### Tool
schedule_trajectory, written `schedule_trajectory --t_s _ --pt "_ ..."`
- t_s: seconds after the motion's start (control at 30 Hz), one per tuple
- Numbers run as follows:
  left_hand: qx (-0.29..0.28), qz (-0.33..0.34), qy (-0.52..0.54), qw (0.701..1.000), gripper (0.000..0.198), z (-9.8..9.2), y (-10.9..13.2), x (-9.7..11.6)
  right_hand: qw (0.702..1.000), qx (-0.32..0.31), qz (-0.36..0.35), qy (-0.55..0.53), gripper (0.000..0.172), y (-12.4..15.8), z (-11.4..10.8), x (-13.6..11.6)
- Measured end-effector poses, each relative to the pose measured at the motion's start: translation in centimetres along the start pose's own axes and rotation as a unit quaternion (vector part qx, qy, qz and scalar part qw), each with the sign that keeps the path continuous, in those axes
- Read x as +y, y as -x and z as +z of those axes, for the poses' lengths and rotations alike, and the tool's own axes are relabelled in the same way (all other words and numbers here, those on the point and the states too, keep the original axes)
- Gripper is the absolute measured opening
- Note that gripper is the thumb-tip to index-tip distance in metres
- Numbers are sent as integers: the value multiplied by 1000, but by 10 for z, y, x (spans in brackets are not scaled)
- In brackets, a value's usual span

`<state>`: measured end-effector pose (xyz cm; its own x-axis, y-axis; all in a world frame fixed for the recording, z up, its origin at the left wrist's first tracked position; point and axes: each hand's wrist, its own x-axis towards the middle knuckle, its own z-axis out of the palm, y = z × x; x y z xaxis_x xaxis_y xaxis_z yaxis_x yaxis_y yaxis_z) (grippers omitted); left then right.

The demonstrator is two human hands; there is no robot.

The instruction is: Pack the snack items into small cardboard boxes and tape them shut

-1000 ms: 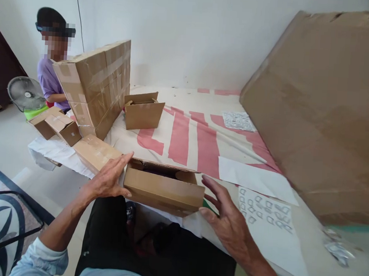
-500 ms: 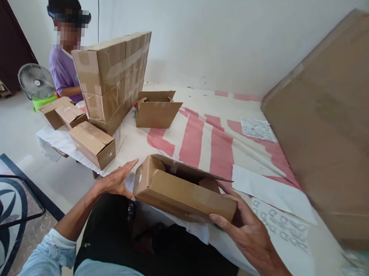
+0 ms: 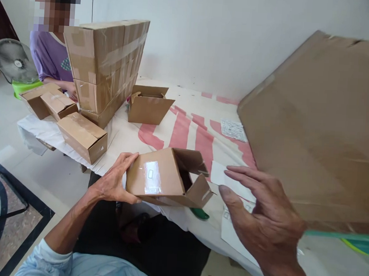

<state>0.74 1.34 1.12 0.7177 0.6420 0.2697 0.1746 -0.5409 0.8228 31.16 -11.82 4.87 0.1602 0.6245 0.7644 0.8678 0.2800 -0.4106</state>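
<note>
A brown cardboard box lies at the near edge of the cloth-covered table, a white label under clear tape on its upper side. Its flaps stand open at the right end, and the inside looks dark. My left hand grips the closed left end, thumb below and fingers on top. Apart from the box, to its right, my right hand is held with thumb and fingers spread and nothing between them. Below the box's right end, part of a green object shows; its kind is hidden.
Taped boxes form a tall stack at the back left. Smaller boxes lie before it, and an open box stands to its right. A large cardboard piece leans at right. Behind the stack sits a person in purple.
The box has turned so its labelled side faces up and its open flaps point right. My right hand has let go and moved right; my left hand has closed on the left end.
</note>
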Motion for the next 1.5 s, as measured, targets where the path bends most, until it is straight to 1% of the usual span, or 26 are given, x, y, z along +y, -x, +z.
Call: schedule_trajectory --t_s 0.07,0.13,0.2,0.27,0.3,0.37,0.43,0.5,0.6,0.63,0.67,0.73,0.8,0.87,0.93,1.0,1.1,1.13,1.2,1.27,1.33,1.43,1.5 --pt "-2 -2 -10 1000 135 3 -1 10 996 -34 -87 1 19 -24 2 -30" --pt "-8 -6 -20 1000 137 6 -1 17 988 -77 -132 -13 22 -40 6 -50" --pt "-11 -9 -34 999 137 5 0 20 987 -84 -138 -11 22 -48 10 -56" --pt "-14 -11 -52 998 134 1 3 20 991 -71 -115 -6 20 -49 11 -51" --pt "-15 -12 -61 998 132 -3 5 19 992 -75 -98 -10 19 -46 11 -45" --pt "-18 -10 -74 997 127 -10 9 16 991 -116 -66 -27 18 -36 10 -35" --pt "-19 -1 -79 997 121 -16 12 14 984 -170 -44 -40 23 -23 12 -28" --pt "-20 10 -82 996 116 -19 12 15 978 -201 -39 -38 29 -11 16 -25" --pt "-23 14 -97 995 108 -20 8 18 976 -211 -43 -28 44 -2 21 -27" --pt "-24 13 -104 994 106 -20 7 18 977 -206 -46 -23 48 -1 22 -30" --pt "-23 13 -109 994 104 -21 6 17 979 -195 -52 -20 49 -1 21 -33" --pt "-21 15 -104 994 105 -24 7 11 983 -167 -78 -22 39 -1 19 -43" --pt "-20 18 -85 996 107 -30 10 1 980 -158 -119 -36 30 4 15 -56" --pt "-23 15 -64 998 110 -36 15 -10 970 -181 -156 -54 28 15 15 -71" --pt "-29 -8 -49 998 114 -42 20 -20 961 -205 -173 -66 28 27 18 -82" --pt "-39 -41 -34 998 117 -48 25 -26 960 -209 -169 -78 27 37 25 -88" --pt "-60 -72 10 996 119 -58 30 -33 963 -212 -128 -103 23 41 34 -84" --pt "-65 -75 37 994 115 -61 32 -35 963 -215 -112 -113 21 39 37 -81" --pt "-65 -79 97 990 99 -65 33 -39 962 -221 -87 -132 20 31 39 -75" --pt "-57 -81 149 984 83 -65 33 -42 959 -233 -69 -146 22 22 40 -70" --pt "-28 -83 173 981 76 -59 32 -43 953 -254 -53 -157 22 12 40 -68" --pt "27 -93 149 984 77 -45 29 -42 943 -291 -46 -153 19 -2 39 -64" --pt "50 -96 127 986 80 -35 28 -38 943 -302 -67 -123 18 -12 40 -60"
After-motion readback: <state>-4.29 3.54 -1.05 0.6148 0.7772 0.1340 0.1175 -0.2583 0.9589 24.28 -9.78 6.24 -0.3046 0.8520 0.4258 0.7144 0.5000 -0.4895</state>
